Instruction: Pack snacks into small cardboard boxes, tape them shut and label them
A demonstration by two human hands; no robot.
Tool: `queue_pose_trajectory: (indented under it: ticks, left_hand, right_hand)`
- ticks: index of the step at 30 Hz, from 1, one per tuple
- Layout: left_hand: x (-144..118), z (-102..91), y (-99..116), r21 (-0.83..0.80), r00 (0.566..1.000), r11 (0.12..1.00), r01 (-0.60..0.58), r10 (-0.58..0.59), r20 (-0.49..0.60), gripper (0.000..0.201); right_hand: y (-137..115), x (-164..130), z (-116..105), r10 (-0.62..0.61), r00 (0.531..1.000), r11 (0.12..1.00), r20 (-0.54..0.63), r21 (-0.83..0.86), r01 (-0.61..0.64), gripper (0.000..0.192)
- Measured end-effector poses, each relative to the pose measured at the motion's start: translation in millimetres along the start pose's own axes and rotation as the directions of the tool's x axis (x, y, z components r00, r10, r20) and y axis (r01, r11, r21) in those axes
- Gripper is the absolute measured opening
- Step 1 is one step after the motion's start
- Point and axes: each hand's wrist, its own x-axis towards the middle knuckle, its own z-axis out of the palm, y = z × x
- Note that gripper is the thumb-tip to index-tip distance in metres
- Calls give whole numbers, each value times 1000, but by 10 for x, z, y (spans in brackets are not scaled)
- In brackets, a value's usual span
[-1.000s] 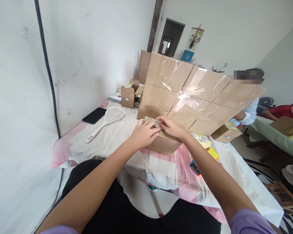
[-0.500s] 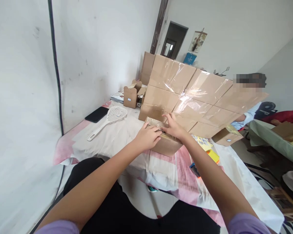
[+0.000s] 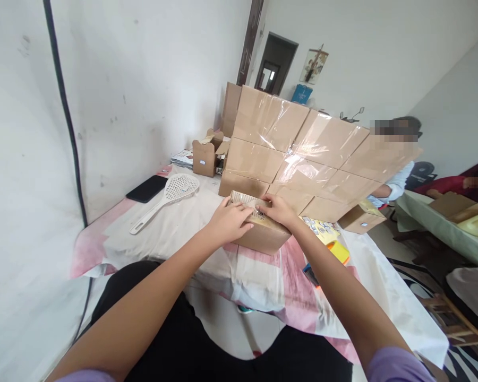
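A small cardboard box (image 3: 265, 237) stands on the cloth-covered table in front of me, with a ridged, corrugated strip (image 3: 239, 197) along its top left end. My left hand (image 3: 234, 218) lies across that top, its fingers stretched out over the cardboard. Bent fingers of my right hand (image 3: 278, 208) grip at the top, close to the left fingertips. Some brownish, crinkled material (image 3: 258, 214) shows between the hands; what it is I cannot make out. Close behind the box rises a wall of taped cartons (image 3: 302, 154).
Left on the table (image 3: 175, 254) lie a white perforated skimmer (image 3: 182, 185) and a black phone (image 3: 147, 189). Near my right forearm are a yellow tape dispenser (image 3: 338, 252) and a yellow sticker sheet (image 3: 322, 229). Another carton (image 3: 361, 216) stands beyond. A person in light blue (image 3: 396, 185) is behind the cartons.
The fingers of my right hand have curled down onto the box top from a more raised, spread pose. My left hand stays on the box. The whole view has shifted slightly.
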Motion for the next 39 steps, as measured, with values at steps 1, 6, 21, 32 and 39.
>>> queue_pose_trajectory:
  ticks: [1, 6, 21, 32, 39]
  left_hand:
    - [3, -10, -7, -2, 1000, 1000, 13, -13, 7, 34]
    - [22, -51, -21, -6, 999, 999, 42, -42, 14, 34]
    - [385, -38, -8, -75, 994, 994, 80, -74, 75, 29]
    - [419, 56, 20, 85, 998, 996, 20, -15, -57, 35]
    - [373, 92, 30, 252, 981, 967, -47, 92, -170, 33]
  right_hand:
    - [7, -2, 0, -1, 1000, 1000, 2, 8, 1, 22]
    - [46, 5, 18, 5, 1000, 1000, -1, 27, -5, 24]
    - [-32, -170, -16, -80, 977, 996, -196, -47, 73, 27]
    - [-178, -947, 38, -396, 900, 906, -181, -237, 351, 23]
    - [-103, -976, 124, -401, 894, 906, -199, -229, 355, 25]
